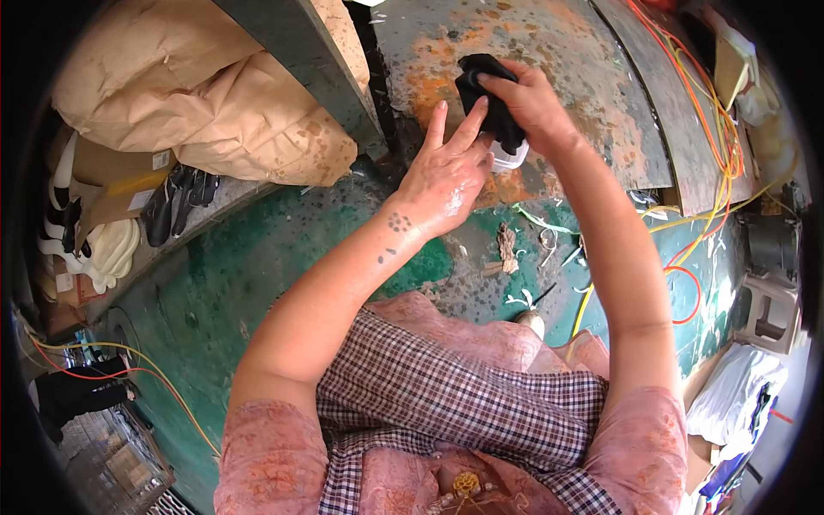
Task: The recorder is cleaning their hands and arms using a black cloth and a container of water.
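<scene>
A crumpled black cloth-like piece (493,103) is gripped between the thumb and fingers of my right hand (536,101), over the worn metal surface (429,51) ahead of me. Just below it a small white plastic container (510,158) shows in part; the black piece covers the rest. My left hand (445,176) reaches in from the left with two fingers spread upward, one of them against the black piece. Its other fingers lie beside the white container, partly hidden. The back of this hand shines as if wet, and dark spots mark the wrist.
A large brown paper bundle (215,112) and a grey metal post (313,69) stand at the left. Black and cream pieces lie on the shelf (223,210) there. Orange and yellow hoses (721,137) hang at the right. Scraps litter the green floor (223,283) near a plastic stool (768,313).
</scene>
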A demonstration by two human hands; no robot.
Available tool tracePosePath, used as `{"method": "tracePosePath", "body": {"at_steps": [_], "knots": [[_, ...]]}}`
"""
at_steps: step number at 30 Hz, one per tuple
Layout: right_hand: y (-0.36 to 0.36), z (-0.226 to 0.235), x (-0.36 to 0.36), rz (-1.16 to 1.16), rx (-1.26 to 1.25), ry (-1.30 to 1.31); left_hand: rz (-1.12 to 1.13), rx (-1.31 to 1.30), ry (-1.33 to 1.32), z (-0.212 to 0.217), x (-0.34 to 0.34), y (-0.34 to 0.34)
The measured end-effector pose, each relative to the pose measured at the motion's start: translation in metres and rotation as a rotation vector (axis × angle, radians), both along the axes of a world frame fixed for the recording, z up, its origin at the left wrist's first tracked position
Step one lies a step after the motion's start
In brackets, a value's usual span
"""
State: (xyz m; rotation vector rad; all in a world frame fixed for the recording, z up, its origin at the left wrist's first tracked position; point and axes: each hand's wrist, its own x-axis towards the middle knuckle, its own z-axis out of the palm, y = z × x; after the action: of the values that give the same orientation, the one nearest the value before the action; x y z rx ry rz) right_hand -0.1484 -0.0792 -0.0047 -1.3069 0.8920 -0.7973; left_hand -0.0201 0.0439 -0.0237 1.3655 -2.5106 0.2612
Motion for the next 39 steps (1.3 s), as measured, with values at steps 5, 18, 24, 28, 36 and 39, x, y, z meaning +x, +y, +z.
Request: {"method": "tracePosePath", "body": {"at_steps": [5, 18, 24, 28, 36, 39], "knots": [[0.021, 0.017, -0.008, 0.216, -0.257, 0.152, 0.037, 0.055, 0.051, -0.002, 0.000, 0.000], [-0.016, -0.026, -0.011, 0.361, -0.635, 1.213, -0.004, 0.145, 0.065, -0.004, 0.009, 0.003], [-0.028, -0.046, -0.001, 0.591, -0.494, 1.163, -0.007, 0.170, 0.062, -0.004, 0.009, 0.004], [-0.022, 0.004, -0.034, 0.264, -0.142, 0.491, -0.007, 0.139, 0.051, -0.003, 0.007, 0.003], [0.007, -0.017, -0.012, 0.038, -0.402, 0.622, -0.064, 0.139, 0.068, -0.013, -0.015, -0.003], [-0.005, -0.002, -0.028, 0.041, -0.486, 0.578, -0.076, 0.079, 0.084, -0.009, -0.017, -0.006]]}}
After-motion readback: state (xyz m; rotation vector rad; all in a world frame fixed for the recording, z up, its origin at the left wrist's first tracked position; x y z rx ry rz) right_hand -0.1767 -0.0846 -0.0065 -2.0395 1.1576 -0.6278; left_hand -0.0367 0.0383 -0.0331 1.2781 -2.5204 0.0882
